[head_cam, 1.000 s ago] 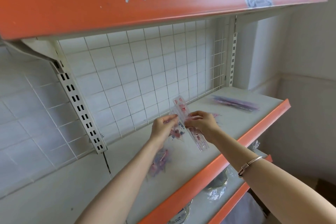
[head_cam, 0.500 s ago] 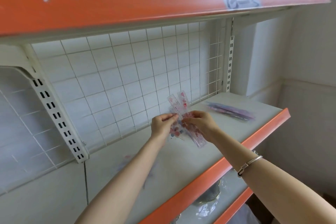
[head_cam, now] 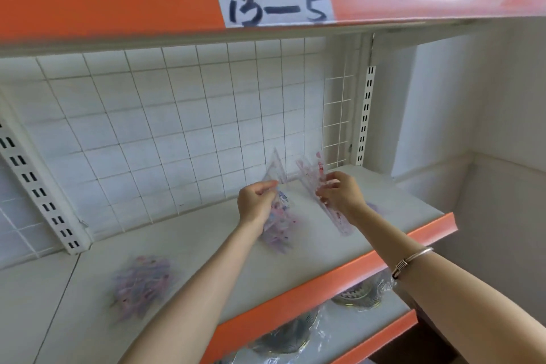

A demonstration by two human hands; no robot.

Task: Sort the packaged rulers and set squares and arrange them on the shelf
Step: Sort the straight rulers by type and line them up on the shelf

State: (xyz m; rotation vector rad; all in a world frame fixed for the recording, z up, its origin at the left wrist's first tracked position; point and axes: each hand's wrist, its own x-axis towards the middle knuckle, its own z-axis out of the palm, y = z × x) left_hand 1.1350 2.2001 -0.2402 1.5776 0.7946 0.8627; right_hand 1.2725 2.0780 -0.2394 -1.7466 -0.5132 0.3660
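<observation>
We have the packaged rulers (head_cam: 339, 220) just right of the frame's centre, off the shelf (head_cam: 206, 245), our right hand (head_cam: 339, 195) pinching them at mid-length so they slant up toward the wire grid (head_cam: 177, 127). Just to the left, apart from them, our left hand (head_cam: 255, 205) grips the packaged set squares (head_cam: 277, 216), one triangular tip standing above the knuckles. Splitting the two kinds between the hands looks like the sorting step itself, each bunch ready for its own spot. A blurred pile of packets (head_cam: 141, 281) already lies at lower left on the shelf; we cannot tell which kind it is. Above runs an orange-edged shelf bearing a handwritten label (head_cam: 274, 3), "13-5". A bracelet (head_cam: 410, 260) circles our right wrist.
</observation>
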